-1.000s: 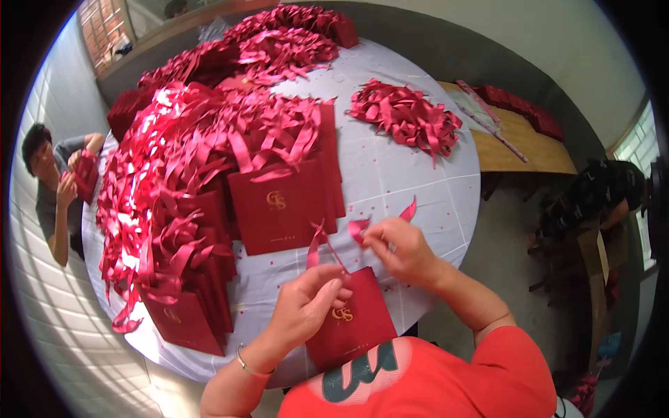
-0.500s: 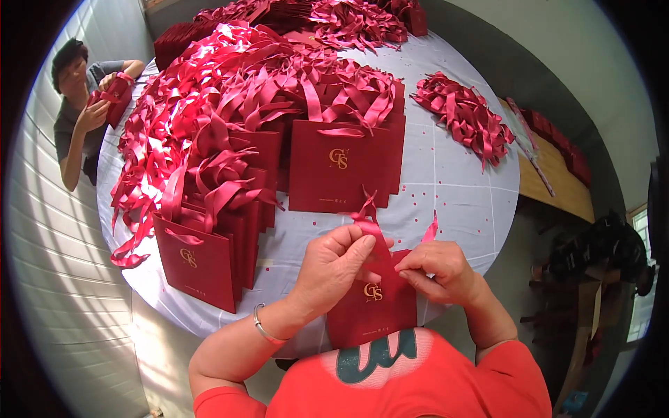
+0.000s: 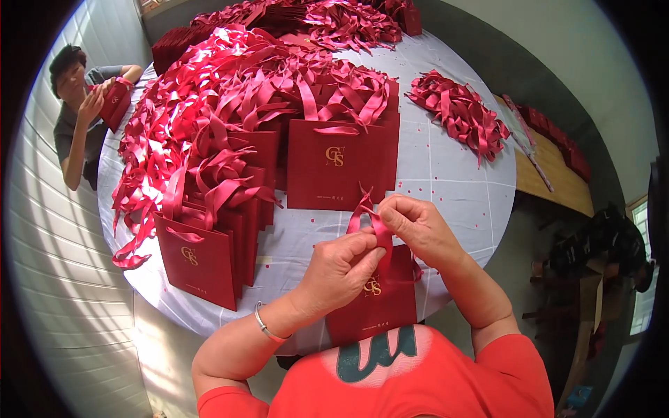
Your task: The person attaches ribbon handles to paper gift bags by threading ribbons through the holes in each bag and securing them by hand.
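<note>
A dark red paper gift bag (image 3: 369, 313) lies near the table's front edge, against my shirt. Its pinkish-red ribbon (image 3: 362, 209) rises above the bag in a loop. My left hand (image 3: 341, 268) is closed over the bag's upper part, pinching the ribbon between thumb and fingers. Farther up, my right hand (image 3: 418, 226) pinches the same ribbon close to its upper end, thumb against bent fingers. Part of the bag's top edge is hidden behind my left hand. Just beyond stands a row of finished-looking red bags (image 3: 338, 164) with ribbon handles.
More red bags (image 3: 198, 261) stand in a row at left, under a heap of ribbon handles (image 3: 188, 90). Loose ribbons (image 3: 460, 115) lie at right on the white-covered table (image 3: 460, 195), among scattered red dots. A co-worker (image 3: 83, 118) at far left holds a red bag.
My right hand has moved up and left from the bag's right side to the ribbon's upper part. My left hand has shifted slightly down. The co-worker's bag has turned.
</note>
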`<state>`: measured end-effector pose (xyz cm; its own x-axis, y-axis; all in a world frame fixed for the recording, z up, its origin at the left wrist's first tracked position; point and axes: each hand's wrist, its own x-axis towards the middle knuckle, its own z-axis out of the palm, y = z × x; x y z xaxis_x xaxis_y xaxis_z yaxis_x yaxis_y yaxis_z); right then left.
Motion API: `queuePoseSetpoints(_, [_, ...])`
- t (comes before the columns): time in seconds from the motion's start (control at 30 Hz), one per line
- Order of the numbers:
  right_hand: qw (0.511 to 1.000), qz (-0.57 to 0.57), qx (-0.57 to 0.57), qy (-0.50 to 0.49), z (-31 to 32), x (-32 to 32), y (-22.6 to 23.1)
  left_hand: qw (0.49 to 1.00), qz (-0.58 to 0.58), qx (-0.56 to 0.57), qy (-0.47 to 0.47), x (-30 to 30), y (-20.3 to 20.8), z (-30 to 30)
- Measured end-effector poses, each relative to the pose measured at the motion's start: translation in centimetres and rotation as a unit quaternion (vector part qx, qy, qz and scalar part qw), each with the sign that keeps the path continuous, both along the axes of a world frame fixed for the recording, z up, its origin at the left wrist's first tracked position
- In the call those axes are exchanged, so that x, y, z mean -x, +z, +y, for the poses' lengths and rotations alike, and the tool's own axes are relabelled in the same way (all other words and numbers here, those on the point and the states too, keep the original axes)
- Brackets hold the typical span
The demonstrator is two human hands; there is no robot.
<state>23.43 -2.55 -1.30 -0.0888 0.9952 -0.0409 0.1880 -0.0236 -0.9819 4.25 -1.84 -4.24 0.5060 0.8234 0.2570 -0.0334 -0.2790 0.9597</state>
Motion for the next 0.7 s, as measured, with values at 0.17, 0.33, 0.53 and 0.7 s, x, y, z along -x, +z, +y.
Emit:
queuePoseSetpoints(0.17, [0.987,0.156,0.035,0.003,-0.1,0.4,0.8,0.998,0.044,-0.041,0.004,0.0,0.4,-0.1])
queuePoseSetpoints(0.33, [0.978,0.194,0.012,-0.078,-1.7,-3.9,3.2,0.963,0.088,-0.237,0.093,0.5,-0.1,2.4])
queuePoseSetpoints(0.53, [0.971,-0.192,-0.138,-0.019,-4.1,-4.6,2.8,0.957,0.168,-0.234,0.031,0.6,-0.8,2.2])
queuePoseSetpoints(0.7, [0.964,-0.203,-0.169,0.032,-4.9,-2.4,-0.6,0.955,0.184,-0.233,-0.002,0.4,-1.1,2.2])
